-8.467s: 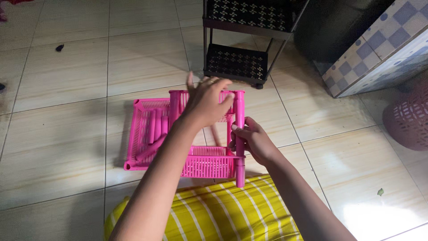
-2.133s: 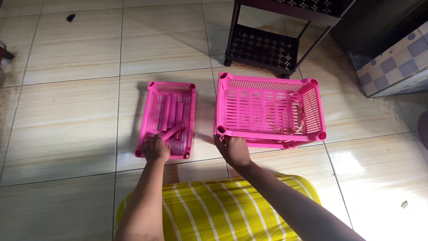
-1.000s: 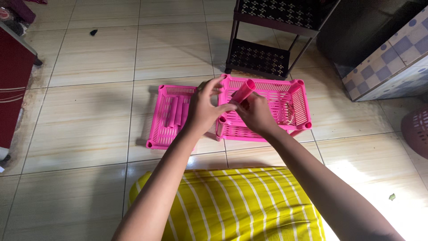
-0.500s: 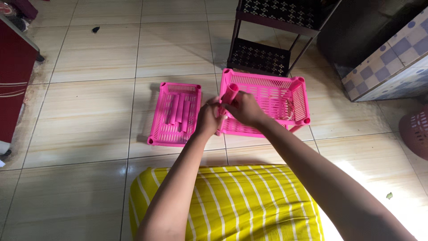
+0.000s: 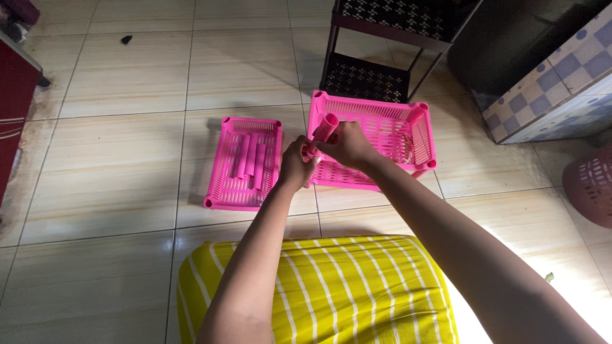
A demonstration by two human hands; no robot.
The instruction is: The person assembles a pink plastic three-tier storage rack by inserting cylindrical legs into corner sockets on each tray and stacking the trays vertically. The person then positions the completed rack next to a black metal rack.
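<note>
Nearest the camera: lap in yellow cloth with white stripes [image 5: 331,290], both forearms reaching out over it. Left hand [image 5: 295,162] curled shut around the lower end of a pink plastic tube [image 5: 324,129], at the near-left corner of the larger pink basket tray [image 5: 382,137]. Right hand [image 5: 347,145] directly beside the left, touching it, fingers closed on the same tube a bit higher up; the tube stands tilted, open top end clear above both hands. Can't tell if the tube's bottom end is seated in the tray's corner socket, hands cover it. That tray sits on the tiled floor [image 5: 115,159] under and beyond the right hand, slotted walls, round sockets at its corners. Left of the left hand, close by but apart from the big tray: smaller pink slotted tray [image 5: 224,185], flat on the floor, with several loose pink tubes [image 5: 248,156] lying lengthwise inside. Beyond both hands: black metal rack [image 5: 366,76] with perforated shelves, just behind the big tray. Far right of the right hand: checkered blue-white cabinet [image 5: 561,83], plus a dark pink perforated basket [image 5: 593,185] at the frame edge. Far left of the left hand: dark red furniture edge [image 5: 13,108].
</note>
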